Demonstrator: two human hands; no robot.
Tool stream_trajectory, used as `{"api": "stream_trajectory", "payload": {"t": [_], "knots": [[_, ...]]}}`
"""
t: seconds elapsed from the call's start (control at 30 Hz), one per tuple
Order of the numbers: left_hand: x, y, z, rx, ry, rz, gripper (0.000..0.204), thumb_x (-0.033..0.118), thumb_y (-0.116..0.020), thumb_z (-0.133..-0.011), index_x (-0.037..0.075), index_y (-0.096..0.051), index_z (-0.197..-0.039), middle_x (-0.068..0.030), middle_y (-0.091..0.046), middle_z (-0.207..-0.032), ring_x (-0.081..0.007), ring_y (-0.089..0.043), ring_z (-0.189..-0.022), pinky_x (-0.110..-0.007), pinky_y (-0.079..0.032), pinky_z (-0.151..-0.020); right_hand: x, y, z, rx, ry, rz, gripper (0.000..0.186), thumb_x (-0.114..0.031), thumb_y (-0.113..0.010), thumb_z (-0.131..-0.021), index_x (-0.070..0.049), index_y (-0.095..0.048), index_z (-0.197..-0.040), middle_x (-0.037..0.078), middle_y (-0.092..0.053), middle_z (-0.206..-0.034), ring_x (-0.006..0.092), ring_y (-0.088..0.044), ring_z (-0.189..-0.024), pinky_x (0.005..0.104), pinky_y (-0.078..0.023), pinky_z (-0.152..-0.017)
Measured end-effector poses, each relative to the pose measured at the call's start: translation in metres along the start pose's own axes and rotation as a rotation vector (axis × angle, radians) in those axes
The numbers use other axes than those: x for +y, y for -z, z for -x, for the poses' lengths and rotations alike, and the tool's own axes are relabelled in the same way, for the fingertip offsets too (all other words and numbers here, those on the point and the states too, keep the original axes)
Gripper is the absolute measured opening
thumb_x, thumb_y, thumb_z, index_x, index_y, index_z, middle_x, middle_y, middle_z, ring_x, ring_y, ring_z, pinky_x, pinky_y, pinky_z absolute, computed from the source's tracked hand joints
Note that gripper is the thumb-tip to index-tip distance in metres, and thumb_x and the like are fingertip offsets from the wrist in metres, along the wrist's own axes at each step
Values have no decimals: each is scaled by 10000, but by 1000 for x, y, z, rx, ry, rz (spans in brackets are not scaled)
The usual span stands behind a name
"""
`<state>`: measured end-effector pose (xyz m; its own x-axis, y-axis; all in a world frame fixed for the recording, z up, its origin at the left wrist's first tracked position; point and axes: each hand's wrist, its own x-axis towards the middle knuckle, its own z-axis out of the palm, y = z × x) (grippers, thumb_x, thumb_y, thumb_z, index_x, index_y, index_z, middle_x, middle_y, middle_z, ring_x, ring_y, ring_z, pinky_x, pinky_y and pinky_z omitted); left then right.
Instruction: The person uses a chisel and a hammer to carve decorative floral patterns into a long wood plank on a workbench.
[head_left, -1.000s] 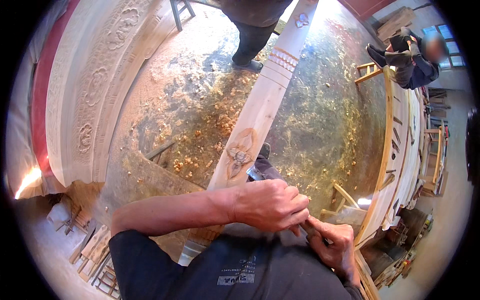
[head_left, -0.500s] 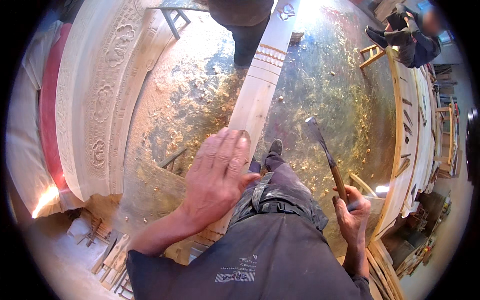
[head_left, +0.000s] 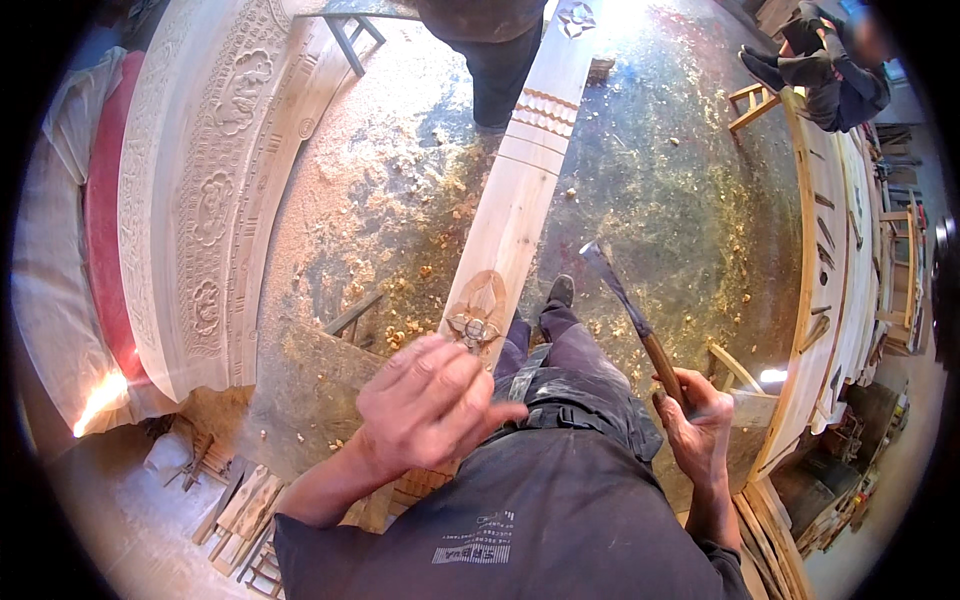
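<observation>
A long pale wooden beam (head_left: 508,215) runs from below my chest to the far top, with cut grooves and a row of scalloped notches across it. On its near part lies a carved flower (head_left: 473,326) inside an oval recess. At the near edge of that carving is my left hand (head_left: 425,405), fingers loosely bent and thumb spread, holding nothing; whether the fingertips touch the wood, I cannot tell. My right hand (head_left: 697,418), off to the right, grips the wooden handle of a chisel (head_left: 630,308). Its metal blade points up and away from me, clear of the beam.
At the left stands a large carved wooden panel (head_left: 200,200). A bench (head_left: 800,250) with several hand tools lines the right, near a seated person (head_left: 825,75). Another person's legs (head_left: 500,75) are beyond the beam. Wood shavings litter the floor (head_left: 650,200).
My left hand has drawn back toward me along the beam and its fingers have bent, uncovering the carved flower. The chisel in my right hand has shifted slightly left.
</observation>
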<state>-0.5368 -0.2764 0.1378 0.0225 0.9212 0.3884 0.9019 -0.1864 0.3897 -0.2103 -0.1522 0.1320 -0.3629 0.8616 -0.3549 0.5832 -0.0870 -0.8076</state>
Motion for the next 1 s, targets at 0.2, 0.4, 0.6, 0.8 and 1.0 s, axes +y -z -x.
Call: {"api": "stream_trajectory", "payload": {"t": [0.2,0.4,0.6,0.8,1.0], "knots": [[-10,-9,-12,6,228,-8,395,170,-951,-776,64,-748,-1097,-96,-705,-1024,-300,-692,-928,-411,-564,-754,-3,4,-5,-74,23,103,266,-75,-816,-909,29,-762,-1148,61,-657,-746,73,-589,-653,253,-474,-623],[-10,-10,-20,5,265,25,296,90,-930,-779,76,-763,-1022,-70,-698,-982,-290,-678,-893,-402,-556,-729,-9,4,-9,-91,61,130,284,-80,-834,-893,30,-770,-1147,84,-675,-737,101,-607,-635,265,-490,-625],[-12,-13,-20,-5,316,46,241,52,-906,-809,80,-762,-1000,-75,-698,-955,-277,-680,-883,-396,-545,-692,-20,9,-13,-158,117,171,309,-66,-850,-866,31,-791,-1153,132,-756,-823,134,-699,-694,286,-561,-687],[-21,-20,-11,65,453,20,272,68,-896,-798,94,-769,-1037,-75,-712,-974,-283,-694,-846,-396,-551,-668,-25,13,-16,-193,131,189,324,-60,-858,-857,30,-796,-1162,151,-766,-840,139,-720,-714,286,-572,-700],[-21,-9,-6,65,365,67,323,62,-908,-782,103,-783,-1077,-72,-726,-988,-275,-699,-845,-383,-548,-663,-28,15,-20,-261,139,186,333,-60,-867,-843,20,-804,-1160,142,-769,-824,137,-739,-717,291,-576,-684]]}}
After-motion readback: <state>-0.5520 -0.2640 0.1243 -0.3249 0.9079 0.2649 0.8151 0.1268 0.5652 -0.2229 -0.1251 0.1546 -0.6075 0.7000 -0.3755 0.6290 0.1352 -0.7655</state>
